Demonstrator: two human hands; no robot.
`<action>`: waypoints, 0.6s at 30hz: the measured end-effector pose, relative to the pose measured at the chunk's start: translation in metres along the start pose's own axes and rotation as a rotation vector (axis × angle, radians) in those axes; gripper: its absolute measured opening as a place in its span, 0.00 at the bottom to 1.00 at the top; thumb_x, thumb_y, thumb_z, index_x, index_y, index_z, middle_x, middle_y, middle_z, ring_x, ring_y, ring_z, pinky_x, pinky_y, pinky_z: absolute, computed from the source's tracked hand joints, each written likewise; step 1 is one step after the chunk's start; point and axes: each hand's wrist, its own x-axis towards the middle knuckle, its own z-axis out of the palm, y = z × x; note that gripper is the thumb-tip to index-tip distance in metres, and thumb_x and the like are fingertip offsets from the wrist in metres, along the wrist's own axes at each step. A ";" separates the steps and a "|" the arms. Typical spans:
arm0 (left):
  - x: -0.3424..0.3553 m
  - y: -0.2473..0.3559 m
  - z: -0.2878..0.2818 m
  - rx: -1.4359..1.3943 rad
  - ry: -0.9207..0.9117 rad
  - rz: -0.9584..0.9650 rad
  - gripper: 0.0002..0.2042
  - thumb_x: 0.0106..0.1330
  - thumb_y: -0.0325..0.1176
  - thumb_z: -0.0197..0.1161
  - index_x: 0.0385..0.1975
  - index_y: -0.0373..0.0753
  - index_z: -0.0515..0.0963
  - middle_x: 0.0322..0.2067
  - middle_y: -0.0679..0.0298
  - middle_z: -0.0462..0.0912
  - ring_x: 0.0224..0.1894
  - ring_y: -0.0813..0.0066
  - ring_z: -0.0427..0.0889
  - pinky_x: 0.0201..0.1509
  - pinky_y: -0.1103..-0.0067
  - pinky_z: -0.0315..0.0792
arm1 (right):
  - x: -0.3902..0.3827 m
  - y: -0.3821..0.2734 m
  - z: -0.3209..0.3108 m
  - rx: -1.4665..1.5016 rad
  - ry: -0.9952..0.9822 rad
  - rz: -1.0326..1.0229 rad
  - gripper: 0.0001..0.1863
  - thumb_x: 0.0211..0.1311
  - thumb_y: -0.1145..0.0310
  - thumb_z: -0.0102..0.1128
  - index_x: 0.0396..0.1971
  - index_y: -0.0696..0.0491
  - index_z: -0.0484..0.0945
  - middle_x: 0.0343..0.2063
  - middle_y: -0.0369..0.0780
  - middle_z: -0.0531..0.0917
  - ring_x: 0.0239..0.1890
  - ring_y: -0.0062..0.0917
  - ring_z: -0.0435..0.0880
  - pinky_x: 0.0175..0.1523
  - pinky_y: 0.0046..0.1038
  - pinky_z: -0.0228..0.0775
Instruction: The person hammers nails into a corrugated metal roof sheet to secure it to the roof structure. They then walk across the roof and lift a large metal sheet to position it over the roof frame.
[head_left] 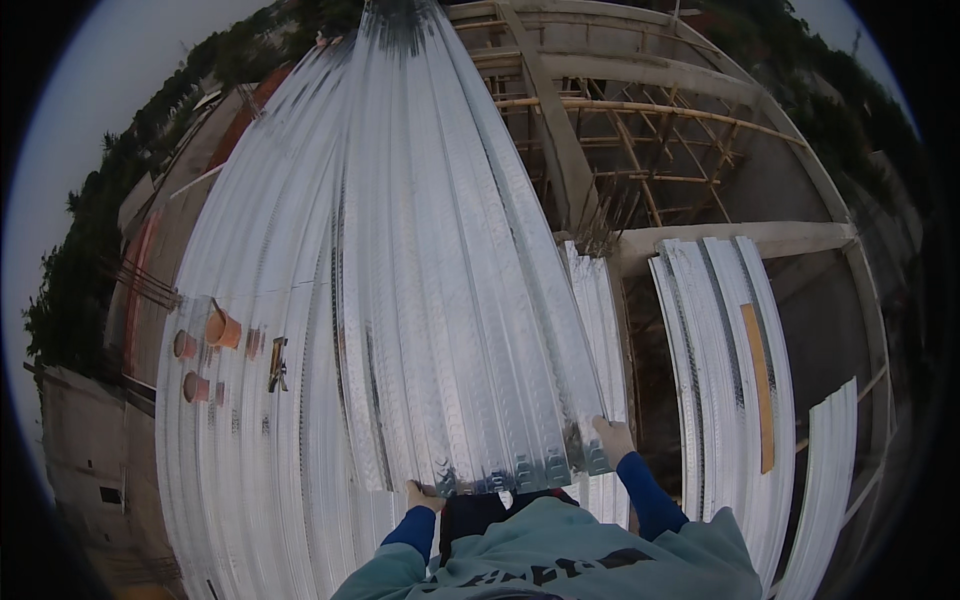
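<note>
A long corrugated metal sheet (450,300) runs from the person's waist away to the top of the view. My left hand (423,497) has its fingers closed round the near end at the left. At the near right corner, my right hand (614,438) grips the same sheet's edge. Beneath and left of it lie more metal sheets (250,260), with orange buckets (224,328) and a small dark tool or bracket (278,370) on them.
Concrete beams (735,240) frame open bays with bamboo scaffolding (665,175) at the right. Loose metal sheets (700,350) span a bay there, one bearing a wooden plank (757,385). Rebar (140,280) juts from the left side, beside a drop.
</note>
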 end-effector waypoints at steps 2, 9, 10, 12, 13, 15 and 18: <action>0.017 0.015 0.008 0.000 0.011 0.025 0.43 0.39 0.39 0.85 0.54 0.32 0.63 0.47 0.49 0.78 0.50 0.58 0.81 0.57 0.70 0.75 | 0.011 -0.023 -0.003 0.028 0.005 -0.012 0.29 0.63 0.47 0.65 0.26 0.64 0.80 0.19 0.34 0.73 0.22 0.19 0.70 0.28 0.33 0.61; 0.015 0.116 -0.033 -0.076 -0.104 -0.059 0.40 0.38 0.33 0.84 0.50 0.33 0.63 0.44 0.54 0.76 0.47 0.65 0.80 0.54 0.72 0.75 | 0.062 -0.057 -0.006 0.023 0.035 -0.051 0.26 0.64 0.49 0.67 0.19 0.56 0.75 0.17 0.30 0.68 0.20 0.16 0.63 0.25 0.31 0.54; 0.051 0.072 0.002 -0.125 -0.046 0.010 0.39 0.39 0.31 0.83 0.49 0.36 0.62 0.41 0.57 0.75 0.45 0.66 0.79 0.52 0.71 0.76 | 0.067 -0.067 -0.001 -0.011 0.029 -0.069 0.26 0.64 0.49 0.66 0.22 0.60 0.77 0.18 0.33 0.72 0.22 0.17 0.68 0.27 0.32 0.58; 0.041 0.109 -0.011 -0.116 -0.131 0.024 0.42 0.39 0.34 0.83 0.53 0.31 0.63 0.48 0.51 0.75 0.50 0.57 0.79 0.57 0.69 0.75 | 0.076 -0.052 -0.022 -0.107 0.082 -0.041 0.30 0.63 0.47 0.64 0.30 0.68 0.83 0.21 0.38 0.80 0.26 0.20 0.76 0.31 0.34 0.66; 0.031 0.123 -0.027 -0.106 -0.157 0.011 0.43 0.40 0.36 0.84 0.55 0.29 0.64 0.51 0.49 0.75 0.52 0.53 0.79 0.59 0.67 0.75 | 0.070 -0.052 -0.022 -0.018 0.060 0.001 0.29 0.64 0.48 0.64 0.30 0.66 0.83 0.21 0.37 0.80 0.25 0.19 0.76 0.30 0.33 0.65; 0.039 0.114 -0.032 -0.211 -0.187 -0.024 0.45 0.40 0.33 0.84 0.56 0.30 0.60 0.51 0.50 0.73 0.52 0.59 0.77 0.58 0.71 0.74 | 0.060 -0.073 -0.013 0.163 -0.007 0.068 0.26 0.65 0.49 0.65 0.30 0.64 0.83 0.22 0.34 0.79 0.25 0.16 0.75 0.29 0.29 0.64; 0.067 0.109 -0.029 -0.277 -0.223 -0.050 0.48 0.39 0.32 0.84 0.58 0.33 0.56 0.50 0.50 0.73 0.52 0.60 0.77 0.58 0.71 0.74 | 0.044 -0.113 0.007 0.114 -0.002 0.090 0.23 0.66 0.52 0.66 0.32 0.62 0.83 0.21 0.30 0.76 0.24 0.14 0.71 0.28 0.26 0.61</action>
